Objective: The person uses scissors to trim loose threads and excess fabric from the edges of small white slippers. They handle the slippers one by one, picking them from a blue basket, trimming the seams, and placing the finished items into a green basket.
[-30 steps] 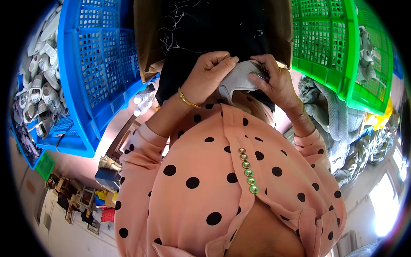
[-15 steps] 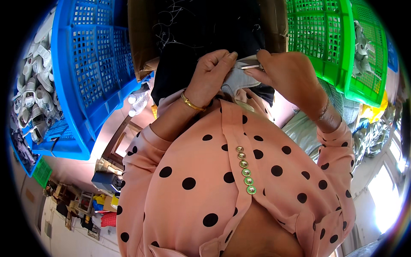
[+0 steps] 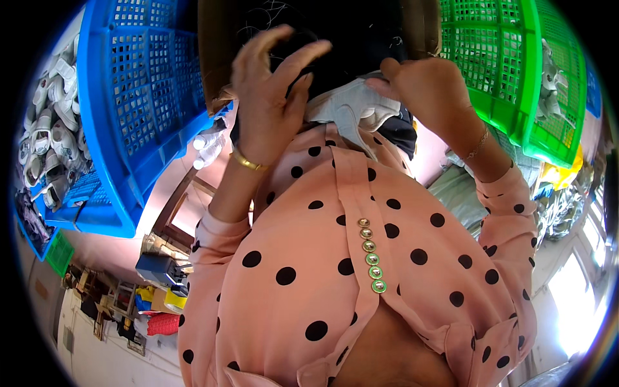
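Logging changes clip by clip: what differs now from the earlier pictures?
The left hand has let go of the white piece and moved left, fingers spread. The blade at the right hand no longer shows. Unchanged: right hand at the piece, blue basket, green basket.

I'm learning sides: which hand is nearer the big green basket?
Right: the right hand is just left of the big green basket; the left hand is farther left, past the white piece.

Curved white shoe upper [image 3: 348,103]

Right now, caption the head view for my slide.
Right hand holds a soft white piece, left hand open nearby, between a blue basket and a green basket.
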Available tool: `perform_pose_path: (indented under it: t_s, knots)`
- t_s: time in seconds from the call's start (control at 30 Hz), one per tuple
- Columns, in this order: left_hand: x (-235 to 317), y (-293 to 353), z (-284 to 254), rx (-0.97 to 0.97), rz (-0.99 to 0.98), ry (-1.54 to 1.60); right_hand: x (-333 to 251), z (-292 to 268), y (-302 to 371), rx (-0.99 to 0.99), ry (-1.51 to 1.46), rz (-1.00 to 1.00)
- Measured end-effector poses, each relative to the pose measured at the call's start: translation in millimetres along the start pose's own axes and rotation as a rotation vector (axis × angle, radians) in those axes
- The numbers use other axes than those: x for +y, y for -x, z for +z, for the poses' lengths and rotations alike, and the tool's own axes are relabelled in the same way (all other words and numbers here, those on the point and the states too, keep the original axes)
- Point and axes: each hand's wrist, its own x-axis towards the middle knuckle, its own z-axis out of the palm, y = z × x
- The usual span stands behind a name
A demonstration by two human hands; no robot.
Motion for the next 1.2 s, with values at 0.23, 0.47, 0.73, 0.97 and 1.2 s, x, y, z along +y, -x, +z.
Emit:
perform_pose_path:
  t_s: [0.23, 0.47, 0.73, 0.97, 1.2]
  knots:
    - [18.6, 34.8, -8.8, -0.279, -0.081, 0.074, 7.5, 23.6, -19.6, 0.153, -0.086, 0.097]
    - [6.5, 28.0, 9.1, -0.102, -0.186, 0.47, 16.5, 39.4, -6.4, 0.248, -0.668, 0.349]
    - [20.8, -5.8, -20.6, -0.428, -0.611, 0.957, -22.8, -3.0, 18.6, 0.095, -1.17, 0.275]
    - [30.4, 1.6, -21.8, -0.547, -0.672, 1.055, -28.7, 3.4, 22.4, -0.064, -1.49, 0.233]
    - [20.5, -7.3, -21.5, -0.711, -0.68, 1.035, -30.6, 14.4, 19.7, -0.093, -1.602, 0.232]
